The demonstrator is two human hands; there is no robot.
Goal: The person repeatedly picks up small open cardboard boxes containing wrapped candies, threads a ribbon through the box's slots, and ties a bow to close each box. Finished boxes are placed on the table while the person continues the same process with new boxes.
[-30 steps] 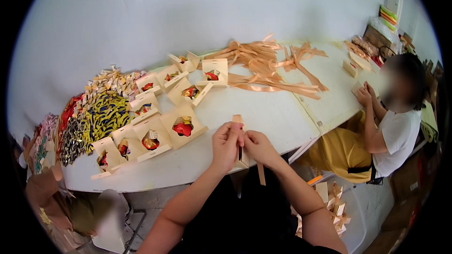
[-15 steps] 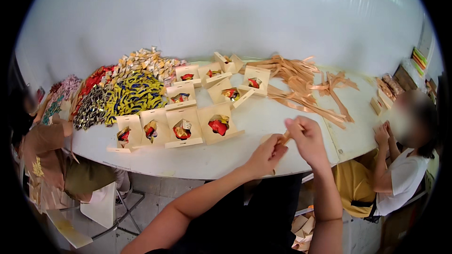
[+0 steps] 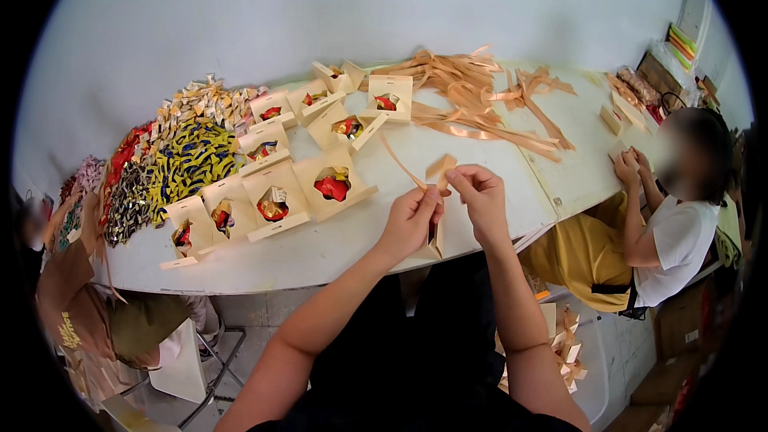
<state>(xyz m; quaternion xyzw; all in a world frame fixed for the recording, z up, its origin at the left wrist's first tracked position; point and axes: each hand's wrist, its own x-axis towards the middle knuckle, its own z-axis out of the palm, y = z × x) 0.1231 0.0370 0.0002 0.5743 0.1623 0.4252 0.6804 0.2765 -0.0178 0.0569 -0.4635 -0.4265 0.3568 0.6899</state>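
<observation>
Close to the table's near edge, a small cream cardboard box (image 3: 437, 246) is partly hidden behind my fingers. My left hand (image 3: 410, 222) pinches a peach satin ribbon (image 3: 399, 159) at the box, and a loose ribbon end sticks up past the fingers toward the back left. Just to its right, my right hand (image 3: 482, 198) is closed, thumb against fingers, on another part of the ribbon. Exactly how the ribbon passes round the box is covered by my hands. Left of them stand several open cream boxes (image 3: 308, 166) holding wrapped sweets.
Heaps of wrapped sweets (image 3: 194, 162) cover the table's left side. Cut peach ribbons (image 3: 460, 88) lie at the back. A person in a white top (image 3: 680, 236) sits at right, another in brown (image 3: 76, 288) at left. More boxes (image 3: 568, 348) sit in a container below, right.
The view has shifted, so the table's things appear further left. My hands have turned; a loose ribbon end and the box between them now show more plainly.
</observation>
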